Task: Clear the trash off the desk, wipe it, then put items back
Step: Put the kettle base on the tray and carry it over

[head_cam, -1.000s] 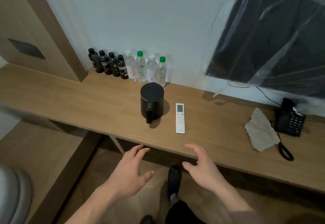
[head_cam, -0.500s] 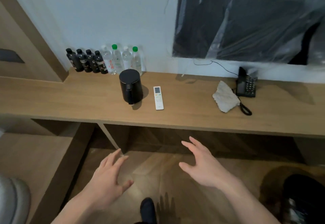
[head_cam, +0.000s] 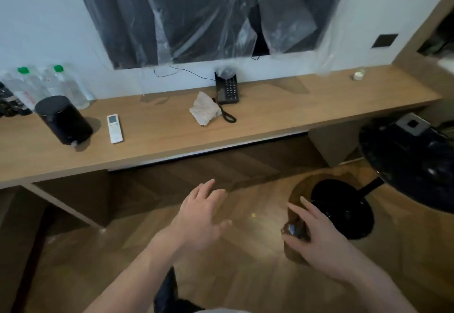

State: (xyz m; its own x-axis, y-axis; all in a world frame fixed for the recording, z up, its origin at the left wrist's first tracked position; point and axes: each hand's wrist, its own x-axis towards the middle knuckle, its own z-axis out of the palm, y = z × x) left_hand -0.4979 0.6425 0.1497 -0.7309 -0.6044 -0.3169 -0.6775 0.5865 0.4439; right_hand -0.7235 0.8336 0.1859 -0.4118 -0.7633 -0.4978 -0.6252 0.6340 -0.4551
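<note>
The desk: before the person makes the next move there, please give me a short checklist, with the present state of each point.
1. Left hand free: ok, fingers spread, holding nothing.
2. Right hand free: ok, fingers spread; the dark object near its thumb looks to be behind it.
3. Cloth within view on the desk: ok, it lies beside the phone.
4. Trash on the desk: cannot tell; a small pale item sits at the far right end.
5. Kettle and remote removed for wiping: not ok, both on the desk.
6. Hands at the desk: not ok, both hover over the floor.
</note>
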